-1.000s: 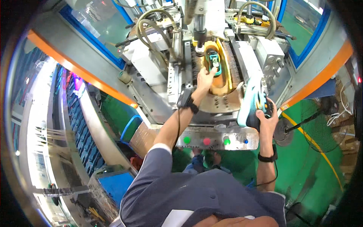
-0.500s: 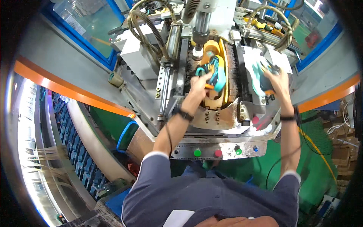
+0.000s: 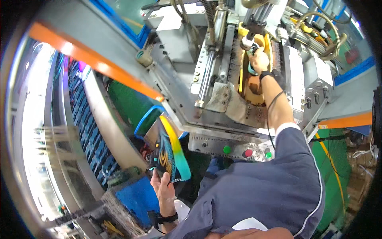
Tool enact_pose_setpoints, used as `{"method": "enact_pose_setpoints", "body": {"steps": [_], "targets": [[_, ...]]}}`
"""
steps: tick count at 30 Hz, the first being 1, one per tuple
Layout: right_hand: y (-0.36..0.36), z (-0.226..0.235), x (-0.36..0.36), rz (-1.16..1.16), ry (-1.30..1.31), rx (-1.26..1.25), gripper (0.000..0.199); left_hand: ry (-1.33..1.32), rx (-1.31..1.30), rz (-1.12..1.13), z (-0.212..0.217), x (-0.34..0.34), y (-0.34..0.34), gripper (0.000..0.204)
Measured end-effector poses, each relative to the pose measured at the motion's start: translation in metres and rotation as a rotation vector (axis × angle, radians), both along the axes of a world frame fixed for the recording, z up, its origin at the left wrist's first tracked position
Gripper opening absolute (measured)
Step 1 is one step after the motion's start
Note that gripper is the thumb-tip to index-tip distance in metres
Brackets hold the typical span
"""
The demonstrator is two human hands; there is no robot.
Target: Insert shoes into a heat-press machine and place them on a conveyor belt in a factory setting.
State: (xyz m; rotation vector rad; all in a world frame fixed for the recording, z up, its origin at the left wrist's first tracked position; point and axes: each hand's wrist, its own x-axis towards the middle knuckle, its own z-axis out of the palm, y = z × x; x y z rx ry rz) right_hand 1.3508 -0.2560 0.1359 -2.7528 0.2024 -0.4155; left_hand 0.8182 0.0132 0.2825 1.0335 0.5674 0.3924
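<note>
My left hand point(image 3: 163, 189), low and left of the machine, grips a sports shoe point(image 3: 171, 153) by its heel end. That shoe has a dark patterned upper and a yellow-to-teal sole, and its toe points up. My right hand point(image 3: 260, 60) reaches into the press bed and is closed on a second shoe point(image 3: 251, 71). Only a teal and dark part of this one shows under my fingers. It lies between the yellow side pads point(image 3: 267, 51), below the metal press cylinder point(image 3: 258, 20).
A control panel point(image 3: 211, 147) with green and red buttons runs along the machine's front. At left, a conveyor point(image 3: 91, 131) carries many dark blue pieces. An orange beam point(image 3: 99, 61) crosses above it. A blue-rimmed bin point(image 3: 149, 133) stands behind the left-hand shoe.
My left hand has carried its shoe from the press down to the left. My right hand has brought the other shoe from the machine's right side into the press bed. The view has turned left.
</note>
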Motion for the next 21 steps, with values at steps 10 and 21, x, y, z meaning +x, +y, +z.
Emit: {"method": "enact_pose_setpoints", "body": {"steps": [10, 21], "targets": [[0.044, 0.041, -0.328, 1.075, -0.168, 0.422, 0.015, 0.126, -0.199, 0.560, -0.037, -0.082, -0.102, 0.037], [0.064, -0.133, -0.341, 1.340, 0.189, 0.121, 0.017, 0.206, -0.363, 0.894, -0.072, -0.222, -0.167, 0.040]]}}
